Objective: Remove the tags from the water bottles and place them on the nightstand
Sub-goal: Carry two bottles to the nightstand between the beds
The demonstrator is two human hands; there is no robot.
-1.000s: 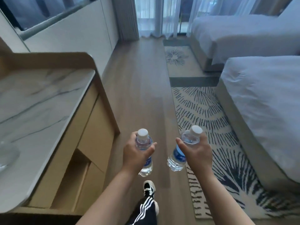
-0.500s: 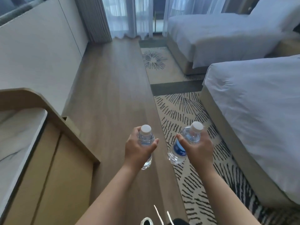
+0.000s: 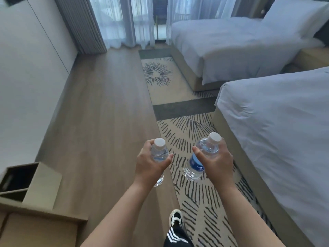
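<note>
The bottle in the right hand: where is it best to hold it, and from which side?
Grip the bottle around its ridged upper body, below the white cap, coming from the right as the right hand does now. It leans cap-away, so fingers wrapping there leave the blue label exposed, and the waist probably resists slipping.

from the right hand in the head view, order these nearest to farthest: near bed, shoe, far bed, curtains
1. Shoe, below the right hand; near bed, to its right: too close to call.
2. Far bed, ahead on the right.
3. Curtains, at the far window.
</note>
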